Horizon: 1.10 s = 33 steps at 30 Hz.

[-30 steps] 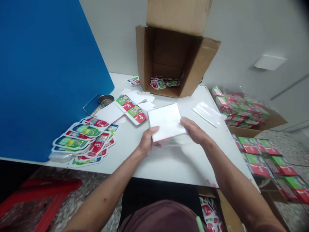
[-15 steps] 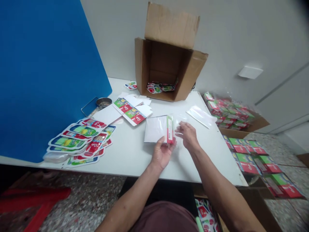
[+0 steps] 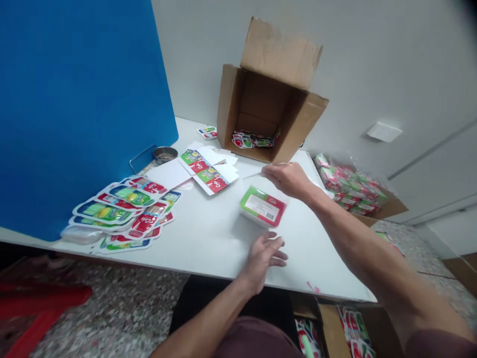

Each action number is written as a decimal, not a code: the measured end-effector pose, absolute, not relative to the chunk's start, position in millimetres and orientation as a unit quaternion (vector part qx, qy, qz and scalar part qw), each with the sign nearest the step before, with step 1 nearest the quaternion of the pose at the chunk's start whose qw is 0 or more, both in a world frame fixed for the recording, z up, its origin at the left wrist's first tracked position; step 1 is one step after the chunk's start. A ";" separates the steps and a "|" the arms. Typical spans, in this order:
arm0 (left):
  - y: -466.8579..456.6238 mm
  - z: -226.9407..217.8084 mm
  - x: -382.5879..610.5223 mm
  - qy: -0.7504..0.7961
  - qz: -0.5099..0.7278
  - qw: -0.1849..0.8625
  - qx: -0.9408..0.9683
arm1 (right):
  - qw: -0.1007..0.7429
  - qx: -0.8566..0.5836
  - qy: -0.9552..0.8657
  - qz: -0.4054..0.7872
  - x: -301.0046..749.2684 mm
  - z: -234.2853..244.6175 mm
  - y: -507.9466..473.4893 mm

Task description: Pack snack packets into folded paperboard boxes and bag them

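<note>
A small box (image 3: 263, 206) with a green and red label and a white barcode panel is tipped up over the white table (image 3: 201, 228), slightly blurred. My right hand (image 3: 285, 179) is just beyond the box, its fingers pinched on the edge of a clear plastic bag that seems to surround it. My left hand (image 3: 264, 256) sits on the near side of the box, fingers spread and holding nothing. Whether the box's lower edge touches the table I cannot tell.
Printed card sleeves (image 3: 210, 174) and a fanned pile of bottle-shaped packs (image 3: 122, 211) lie leftward. An open carton (image 3: 272, 104) stands at the back, beside a metal bowl (image 3: 165, 154) and a blue panel (image 3: 85, 109). Wrapped boxes (image 3: 346, 181) fill a carton at right.
The box has turned so its labelled end faces me. My left hand has let go of it and opened. My right hand has moved up and away, pinching the bag's edge.
</note>
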<state>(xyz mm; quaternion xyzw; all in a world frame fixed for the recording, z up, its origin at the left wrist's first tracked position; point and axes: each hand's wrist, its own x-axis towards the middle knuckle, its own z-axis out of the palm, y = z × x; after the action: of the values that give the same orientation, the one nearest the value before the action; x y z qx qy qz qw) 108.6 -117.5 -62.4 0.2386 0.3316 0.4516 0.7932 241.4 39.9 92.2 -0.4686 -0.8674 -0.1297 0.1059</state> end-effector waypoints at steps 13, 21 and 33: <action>89.3 -5.7 46.9 0.383 0.524 0.387 0.655 | 0.139 -0.500 -0.848 -0.103 263.0 109.7 63.6; 114.9 7.2 43.0 0.328 0.514 0.435 0.662 | 0.289 -0.563 -0.773 0.041 300.6 81.3 68.9; 56.2 35.8 28.0 0.314 0.477 0.503 0.649 | 0.281 -0.511 -0.809 0.080 315.6 105.4 17.4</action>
<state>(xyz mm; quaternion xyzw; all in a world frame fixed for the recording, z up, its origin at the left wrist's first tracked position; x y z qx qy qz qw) 28.0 56.2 35.8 0.6487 0.3144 0.4771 0.5027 315.6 17.4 105.4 -0.5109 -0.8086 0.0797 0.2808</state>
